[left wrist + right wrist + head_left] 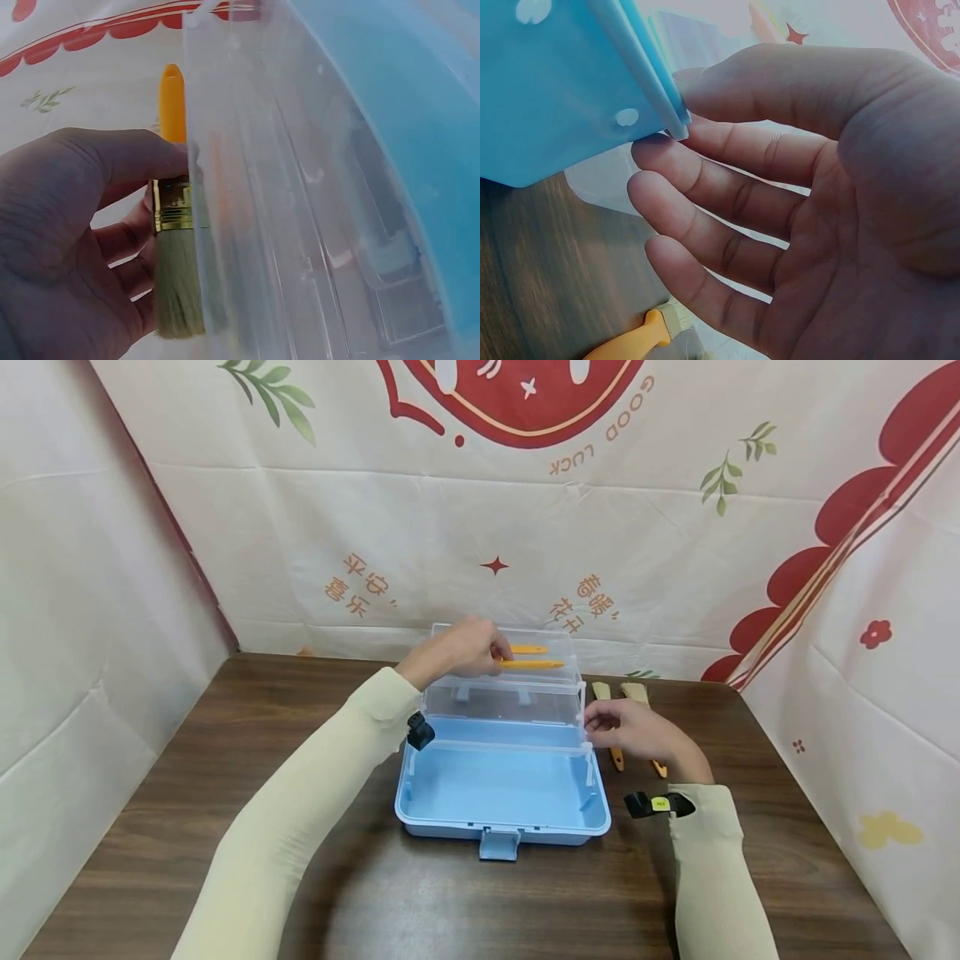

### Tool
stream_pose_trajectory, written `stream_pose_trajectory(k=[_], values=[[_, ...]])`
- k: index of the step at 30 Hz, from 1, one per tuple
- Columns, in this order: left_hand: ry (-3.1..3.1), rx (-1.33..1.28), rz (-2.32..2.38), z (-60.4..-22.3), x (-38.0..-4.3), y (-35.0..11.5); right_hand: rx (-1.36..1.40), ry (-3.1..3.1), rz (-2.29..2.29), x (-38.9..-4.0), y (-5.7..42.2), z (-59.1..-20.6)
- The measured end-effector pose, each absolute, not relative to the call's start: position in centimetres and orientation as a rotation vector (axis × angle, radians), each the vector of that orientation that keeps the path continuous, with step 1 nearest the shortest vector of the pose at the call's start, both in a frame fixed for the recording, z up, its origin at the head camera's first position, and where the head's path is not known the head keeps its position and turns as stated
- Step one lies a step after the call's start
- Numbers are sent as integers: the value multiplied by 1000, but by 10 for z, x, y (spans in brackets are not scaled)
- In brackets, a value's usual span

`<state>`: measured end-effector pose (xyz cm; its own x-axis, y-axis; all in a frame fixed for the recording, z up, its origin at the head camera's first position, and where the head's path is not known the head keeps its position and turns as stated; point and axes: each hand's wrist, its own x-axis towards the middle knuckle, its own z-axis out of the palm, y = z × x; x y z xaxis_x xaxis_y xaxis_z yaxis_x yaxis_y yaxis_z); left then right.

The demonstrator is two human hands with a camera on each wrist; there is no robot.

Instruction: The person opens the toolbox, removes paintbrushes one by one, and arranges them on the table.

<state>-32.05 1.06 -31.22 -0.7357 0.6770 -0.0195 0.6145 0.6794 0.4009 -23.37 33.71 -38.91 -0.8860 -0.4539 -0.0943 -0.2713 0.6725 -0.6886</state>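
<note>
My left hand [471,647] pinches a paintbrush [532,665] over the upper clear tray, its orange handle pointing right. In the left wrist view, thumb and fingers grip the brush near its metal band, with pale bristles [178,289] below. A second orange handle [529,649] lies just behind it, at the tray. The blue toolbox [498,835] stands open, with clear tiered trays [498,702] raised at its back. At the box's right rear corner is my right hand [633,727]; the right wrist view shows its thumb and fingertips pinching the rim [671,124].
Two more paintbrushes [602,691] [636,692] with orange handles lie on the wooden table [465,910], right of the box and partly behind my right hand. A latch [498,845] hangs at the box's front. A printed cloth [420,518] hangs behind the table.
</note>
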Motion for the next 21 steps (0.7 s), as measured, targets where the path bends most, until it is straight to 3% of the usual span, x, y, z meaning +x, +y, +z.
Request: stream_pose_trajectory(k=[21], values=[[2719, 1022, 1300, -311, -306, -31, -576, 2594, -1053, -235, 337, -390]])
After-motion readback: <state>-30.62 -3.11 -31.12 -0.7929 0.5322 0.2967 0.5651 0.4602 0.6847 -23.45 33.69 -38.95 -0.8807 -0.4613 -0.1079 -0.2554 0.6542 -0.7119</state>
